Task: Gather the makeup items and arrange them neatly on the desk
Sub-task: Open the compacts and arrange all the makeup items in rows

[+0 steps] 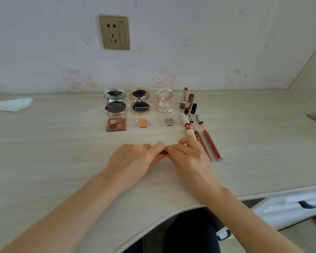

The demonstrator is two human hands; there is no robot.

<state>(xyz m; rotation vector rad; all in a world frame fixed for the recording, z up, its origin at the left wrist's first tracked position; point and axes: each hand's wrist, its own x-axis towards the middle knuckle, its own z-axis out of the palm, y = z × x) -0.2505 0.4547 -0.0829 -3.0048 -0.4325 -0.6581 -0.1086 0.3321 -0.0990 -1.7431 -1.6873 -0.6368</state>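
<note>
My left hand (133, 161) and my right hand (188, 159) meet at the desk's middle, both pinching a small dark stick-like item (163, 153), mostly hidden by the fingers. Behind them stand three open compacts: silver (115, 102), rose-gold (140, 102) and white (165, 101). In front of those lie an eyeshadow quad (116, 124), an orange pan (143, 123) and a pink pan (169, 121). Two uncapped lipsticks (184, 97) with their caps stand at the right. Open lip glosses (211, 143) lie beside my right hand.
A crumpled white tissue (13, 104) lies at the far left of the pale wooden desk (62, 152). A wall socket (114, 31) sits above. The curved desk edge runs in front of me, with a drawer handle (310, 205) at lower right.
</note>
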